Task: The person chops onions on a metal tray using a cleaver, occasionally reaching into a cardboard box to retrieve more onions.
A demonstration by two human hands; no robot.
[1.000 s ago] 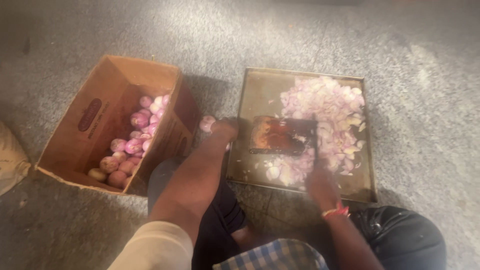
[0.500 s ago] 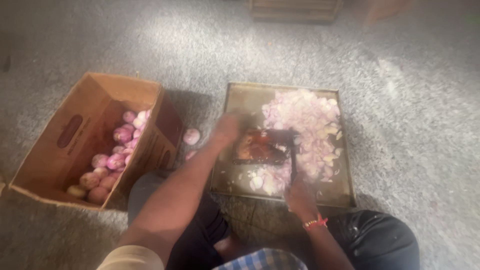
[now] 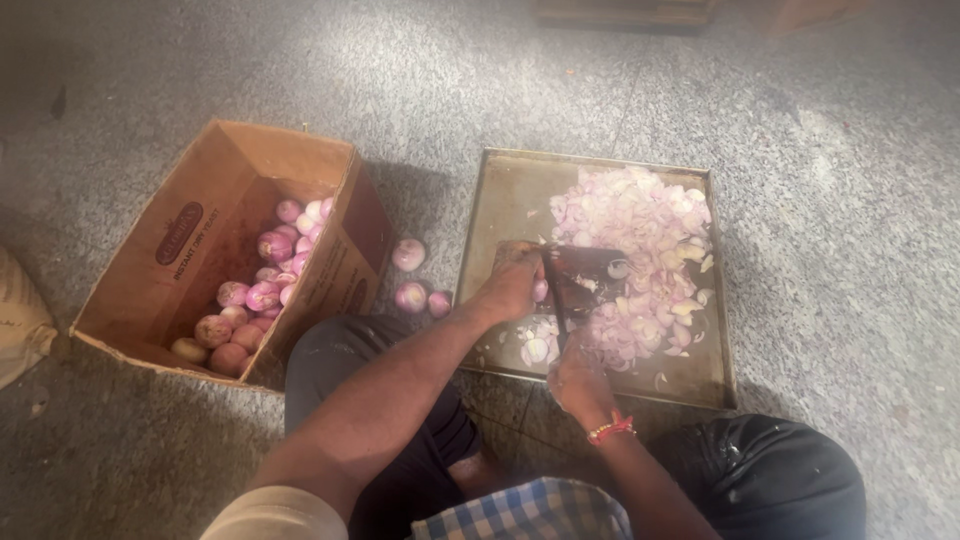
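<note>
Sack (image 3: 20,320) cut off at left edge.

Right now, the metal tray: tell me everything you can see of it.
The tray is square, shallow and dull grey metal with a low raised rim, lying flat on the speckled stone floor. A heap of sliced onion covers its right half. The left hand and the right hand work over it with a broad blade.

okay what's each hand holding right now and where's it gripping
The right hand grips the cleaver by its handle at the near end. The left hand presses an onion against the tray.
</note>
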